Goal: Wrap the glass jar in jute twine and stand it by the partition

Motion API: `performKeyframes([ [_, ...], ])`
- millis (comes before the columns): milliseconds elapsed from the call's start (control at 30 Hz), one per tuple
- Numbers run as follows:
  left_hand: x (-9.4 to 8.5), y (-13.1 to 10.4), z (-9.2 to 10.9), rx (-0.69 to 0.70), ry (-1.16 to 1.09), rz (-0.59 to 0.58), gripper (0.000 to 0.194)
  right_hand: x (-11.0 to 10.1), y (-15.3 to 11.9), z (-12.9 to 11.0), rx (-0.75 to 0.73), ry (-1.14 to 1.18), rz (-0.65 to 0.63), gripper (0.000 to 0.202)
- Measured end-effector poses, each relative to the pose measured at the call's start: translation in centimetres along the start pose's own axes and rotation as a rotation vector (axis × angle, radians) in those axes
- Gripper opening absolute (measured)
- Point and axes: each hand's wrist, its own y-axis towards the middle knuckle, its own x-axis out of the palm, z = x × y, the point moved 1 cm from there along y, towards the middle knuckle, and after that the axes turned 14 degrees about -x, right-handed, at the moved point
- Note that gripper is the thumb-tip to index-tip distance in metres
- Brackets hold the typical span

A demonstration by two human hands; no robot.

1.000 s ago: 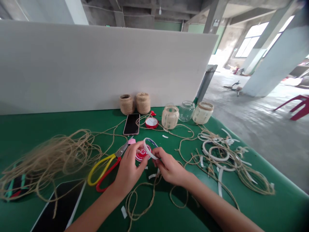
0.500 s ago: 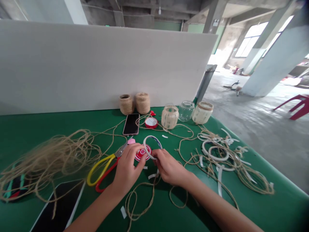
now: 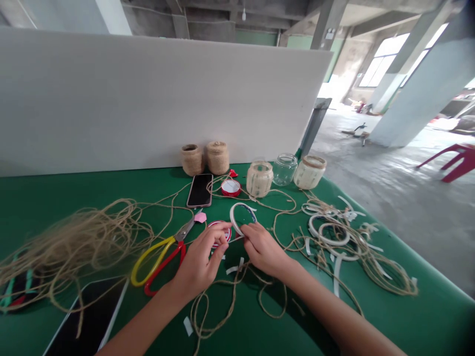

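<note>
My right hand [image 3: 261, 247] is closed on a roll of white double-sided tape [image 3: 233, 217], held upright above the green table. A short strip of tape [image 3: 235, 240] runs from the roll to my left hand [image 3: 206, 252], whose thumb and fingertips pinch its end. Under my left fingers lies a red and white jar lid [image 3: 214, 226], partly covered. To the left, scissors [image 3: 180, 242] with one yellow and one red handle lie open, a pink piece of paper [image 3: 200, 217] by their tips. Jute twine [image 3: 232, 309] loops on the table below my hands.
A tangled heap of twine [image 3: 92, 237] and a dark tablet [image 3: 92, 316] lie left. Twine-wrapped jars [image 3: 217, 158], a phone [image 3: 200, 190], a red lid [image 3: 230, 188], a clear jar [image 3: 285, 170] and tape-covered jars [image 3: 260, 180] stand behind. Tape rolls [image 3: 315, 227] lie right.
The tape roll in my right hand has moved right, away from my left fingers. A short strip of tape now stretches between the two hands.
</note>
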Motion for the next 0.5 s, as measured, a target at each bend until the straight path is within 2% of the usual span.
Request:
performKeyframes([
  [100,0.1,-0.1,-0.1,-0.003,-0.001,-0.072,0.008,-0.1,0.2,0.1,0.051,0.059,0.046,0.017],
  [267,-0.1,-0.1,0.1,-0.008,-0.017,-0.117,0.007,-0.5,0.4,-0.2,0.102,0.204,0.093,0.018],
  [400,-0.6,-0.2,0.5,-0.044,-0.127,-0.153,0.008,-1.5,0.2,0.9,0.141,0.341,0.099,0.02],
  [500,-1.2,0.2,0.1,-0.117,-0.215,-0.095,0.009,-2.0,-0.1,2.5,0.179,0.227,0.09,0.026],
])
